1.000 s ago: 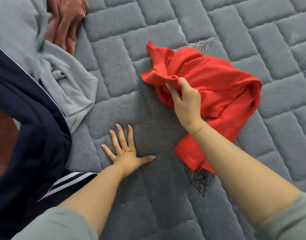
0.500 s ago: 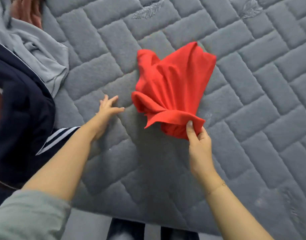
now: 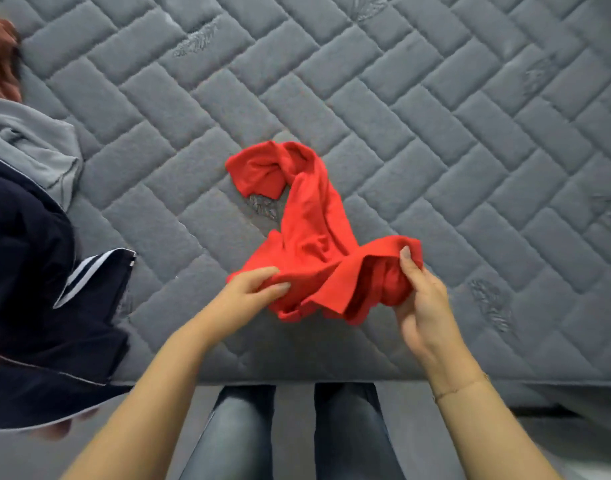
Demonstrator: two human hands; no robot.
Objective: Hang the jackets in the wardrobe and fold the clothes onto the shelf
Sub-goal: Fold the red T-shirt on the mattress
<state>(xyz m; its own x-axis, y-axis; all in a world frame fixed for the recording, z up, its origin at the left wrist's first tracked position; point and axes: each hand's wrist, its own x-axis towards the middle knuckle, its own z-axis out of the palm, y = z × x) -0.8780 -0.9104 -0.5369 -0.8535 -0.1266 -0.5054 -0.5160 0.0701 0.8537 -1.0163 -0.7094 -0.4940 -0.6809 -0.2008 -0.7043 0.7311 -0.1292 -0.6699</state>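
Observation:
A crumpled red garment (image 3: 311, 223) lies twisted on the grey quilted mattress (image 3: 435, 133) near its front edge. My left hand (image 3: 252, 289) pinches the garment's near left part between thumb and fingers. My right hand (image 3: 418, 299) grips the near right edge, thumb on top of the hem and fingers curled under the cloth. The far end of the garment is bunched and rests on the mattress.
At the left lie a dark navy jacket (image 3: 30, 271) with white stripes, a light grey garment (image 3: 30, 140) and a rust-brown one (image 3: 1, 60). The mattress's front edge (image 3: 331, 379) runs just before my legs (image 3: 297, 431).
My right hand has pulled the red garment toward the front edge. My left hand has left the mattress and taken hold of the garment. The view has shifted back.

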